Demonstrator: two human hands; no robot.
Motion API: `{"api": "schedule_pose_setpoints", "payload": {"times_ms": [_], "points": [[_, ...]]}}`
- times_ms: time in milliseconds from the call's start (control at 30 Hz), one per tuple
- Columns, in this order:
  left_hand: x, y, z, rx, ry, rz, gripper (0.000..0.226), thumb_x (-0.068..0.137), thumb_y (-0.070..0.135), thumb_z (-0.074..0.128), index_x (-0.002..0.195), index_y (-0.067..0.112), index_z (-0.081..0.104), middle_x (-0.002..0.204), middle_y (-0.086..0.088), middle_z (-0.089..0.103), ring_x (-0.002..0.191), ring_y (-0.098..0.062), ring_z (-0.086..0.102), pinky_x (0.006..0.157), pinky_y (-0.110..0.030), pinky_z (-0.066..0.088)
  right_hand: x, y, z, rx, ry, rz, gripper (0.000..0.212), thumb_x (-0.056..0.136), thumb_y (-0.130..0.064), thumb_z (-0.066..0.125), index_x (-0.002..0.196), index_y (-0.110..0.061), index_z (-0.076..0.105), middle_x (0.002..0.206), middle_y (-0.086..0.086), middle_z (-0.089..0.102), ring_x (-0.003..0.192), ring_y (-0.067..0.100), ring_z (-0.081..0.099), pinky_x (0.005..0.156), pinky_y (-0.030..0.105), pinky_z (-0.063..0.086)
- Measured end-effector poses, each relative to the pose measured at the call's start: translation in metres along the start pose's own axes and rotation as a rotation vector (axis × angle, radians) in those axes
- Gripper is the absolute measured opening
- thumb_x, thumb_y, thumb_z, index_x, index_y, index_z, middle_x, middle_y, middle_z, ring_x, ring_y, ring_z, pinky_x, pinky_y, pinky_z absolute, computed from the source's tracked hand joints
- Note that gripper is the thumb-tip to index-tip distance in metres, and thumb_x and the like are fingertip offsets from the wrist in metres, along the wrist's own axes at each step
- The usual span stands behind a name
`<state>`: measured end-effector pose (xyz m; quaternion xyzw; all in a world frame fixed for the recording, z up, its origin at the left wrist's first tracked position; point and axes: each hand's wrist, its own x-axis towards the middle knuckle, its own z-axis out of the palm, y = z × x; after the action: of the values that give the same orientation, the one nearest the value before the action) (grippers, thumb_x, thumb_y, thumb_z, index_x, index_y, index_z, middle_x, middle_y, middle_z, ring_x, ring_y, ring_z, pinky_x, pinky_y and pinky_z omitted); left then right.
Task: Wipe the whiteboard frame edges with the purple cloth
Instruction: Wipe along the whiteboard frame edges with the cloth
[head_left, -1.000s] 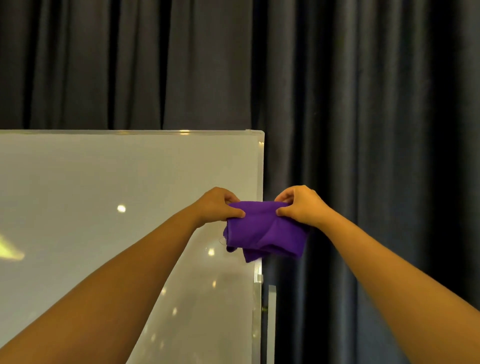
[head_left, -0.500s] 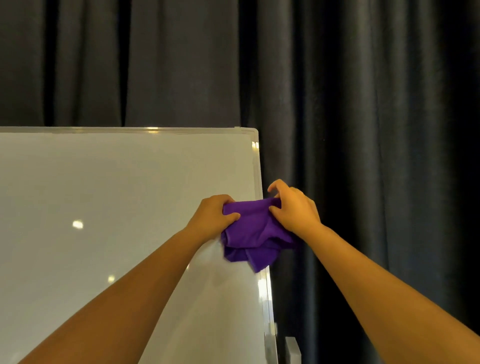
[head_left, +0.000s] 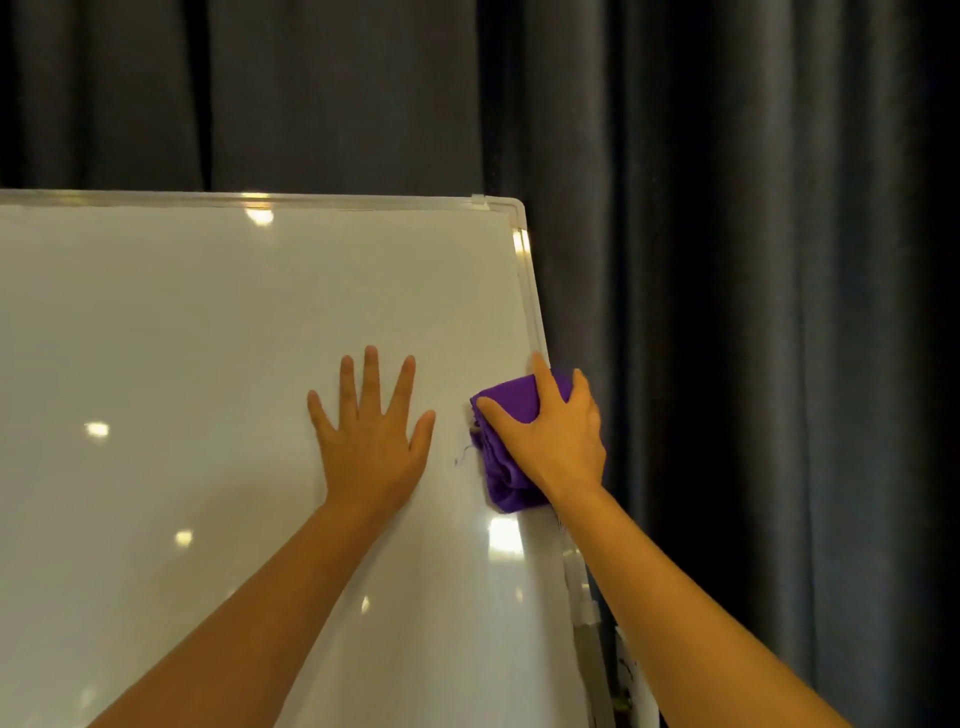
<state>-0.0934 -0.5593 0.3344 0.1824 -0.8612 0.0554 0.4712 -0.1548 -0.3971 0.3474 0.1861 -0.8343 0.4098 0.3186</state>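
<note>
Presently: purple cloth (head_left: 511, 447), bunched, on whiteboard frame (head_left: 531, 312) right edge | right hand (head_left: 556, 441) clutching it | left hand (head_left: 371, 441) spread flat on whiteboard.

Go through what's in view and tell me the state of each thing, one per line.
Left hand: open, flat on the board, fingers spread.
Right hand: pressing the cloth onto the right frame edge.
Bunched purple cloth: folded over that edge.
White glossy whiteboard: blank, tilted.
Silver metal frame: right edge partly covered by the cloth.
Dark grey curtain: drawn shut.
</note>
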Motion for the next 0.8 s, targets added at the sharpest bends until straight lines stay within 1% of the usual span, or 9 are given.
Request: {"api": "schedule_pose_setpoints", "payload": {"times_ms": [67,133,267,433,500,600,667,700,800], "points": [[-0.014,-0.005,0.009,0.006,0.001,0.011,0.067,0.083,0.063,-0.003,0.143,0.035,-0.013,0.159,-0.004,-0.010,0.146,-0.028,-0.011,0.114,-0.057,-0.002,-0.016,0.008,0.010,0.026,0.051,-0.030,0.085,0.071,-0.072,0.051,0.141,-0.036,0.019,0.149,0.006,0.023,0.129,0.032,0.034,0.090,0.048,0.047],[-0.031,-0.008,0.014,-0.015,0.012,0.014,0.068,0.085,0.061,0.011,0.147,0.034,-0.003,0.159,-0.006,-0.004,0.146,-0.028,-0.007,0.114,-0.057,-0.001,-0.039,0.020,0.020,0.042,0.082,-0.035,0.086,0.069,-0.070,0.056,0.140,-0.035,0.021,0.142,0.004,0.031,0.121,0.028,0.043,0.082,0.039,0.050],[-0.067,-0.013,0.018,-0.024,0.034,0.031,0.070,0.088,0.061,0.017,0.149,0.029,0.009,0.159,-0.008,0.003,0.146,-0.030,-0.001,0.114,-0.055,0.002,-0.095,0.047,0.033,0.037,0.094,-0.043,0.088,0.067,-0.069,0.059,0.139,-0.034,0.023,0.139,0.003,0.036,0.114,0.025,0.049,0.074,0.031,0.051],[-0.108,-0.014,0.016,0.009,0.013,0.036,0.070,0.088,0.060,0.014,0.150,0.027,0.010,0.159,-0.009,0.004,0.146,-0.029,-0.001,0.115,-0.054,0.005,-0.111,0.053,0.030,0.071,0.132,-0.054,0.090,0.067,-0.067,0.061,0.141,-0.033,0.021,0.138,0.005,0.039,0.114,0.026,0.049,0.073,0.030,0.048],[-0.119,-0.011,0.020,0.019,0.000,0.045,0.069,0.089,0.059,0.013,0.150,0.026,0.013,0.159,-0.009,0.006,0.146,-0.030,0.002,0.115,-0.054,0.008,-0.098,0.049,0.025,0.087,0.141,-0.090,0.093,0.069,-0.066,0.059,0.144,-0.033,0.015,0.142,0.005,0.036,0.118,0.027,0.046,0.077,0.034,0.049],[-0.124,-0.007,0.023,0.016,-0.014,0.038,0.068,0.091,0.057,0.006,0.148,0.024,0.022,0.158,-0.011,0.013,0.145,-0.031,0.009,0.114,-0.055,0.015,-0.069,0.039,0.018,0.028,0.089,-0.181,0.095,0.069,-0.071,0.054,0.144,-0.036,0.008,0.154,0.000,0.014,0.134,0.030,0.028,0.090,0.043,0.046],[-0.122,-0.005,0.025,0.018,-0.016,0.031,0.069,0.091,0.058,0.006,0.148,0.023,0.024,0.157,-0.011,0.016,0.145,-0.032,0.012,0.114,-0.055,0.017,-0.060,0.038,0.020,-0.002,0.043,-0.207,0.095,0.066,-0.075,0.051,0.143,-0.039,0.008,0.156,-0.005,0.005,0.139,0.030,0.016,0.094,0.048,0.043],[-0.122,-0.005,0.026,0.021,-0.018,0.028,0.068,0.091,0.058,0.007,0.148,0.023,0.023,0.157,-0.011,0.015,0.145,-0.031,0.011,0.114,-0.055,0.017,-0.064,0.040,0.023,0.002,0.036,-0.192,0.095,0.065,-0.076,0.053,0.142,-0.040,0.012,0.155,-0.005,0.007,0.138,0.029,0.018,0.093,0.048,0.043],[-0.122,-0.008,0.025,0.033,-0.006,0.017,0.068,0.090,0.058,0.009,0.149,0.024,0.020,0.158,-0.010,0.012,0.145,-0.031,0.008,0.115,-0.054,0.014,-0.096,0.056,0.035,0.012,0.047,-0.134,0.091,0.064,-0.071,0.061,0.138,-0.037,0.023,0.145,0.000,0.026,0.124,0.026,0.039,0.082,0.038,0.050]]}}
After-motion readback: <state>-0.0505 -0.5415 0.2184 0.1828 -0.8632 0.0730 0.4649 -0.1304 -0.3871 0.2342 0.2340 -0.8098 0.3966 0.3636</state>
